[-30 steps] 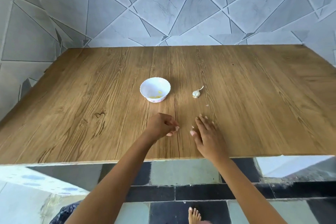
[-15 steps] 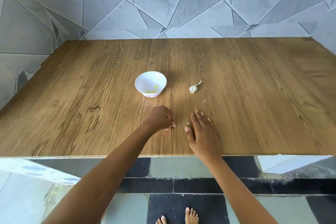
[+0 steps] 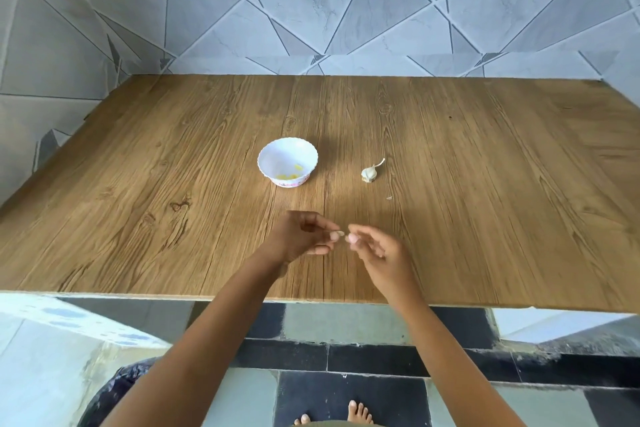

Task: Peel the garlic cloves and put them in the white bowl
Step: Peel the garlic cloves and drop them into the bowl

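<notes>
Left hand [image 3: 299, 236] pinching garlic clove [image 3: 340, 233], right hand [image 3: 379, 251] pinching its other end

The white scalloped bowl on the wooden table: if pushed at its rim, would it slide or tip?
The white scalloped bowl holds only a few yellow pieces, so probably light. Its base looks narrower than its rim, so a rim push might tip it. The smooth wooden table probably lets it slide.

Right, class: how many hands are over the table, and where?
2. Left hand and right hand meet over the table near its front edge, in front of the white bowl, both pinching a small garlic clove between them. None hidden.
</notes>
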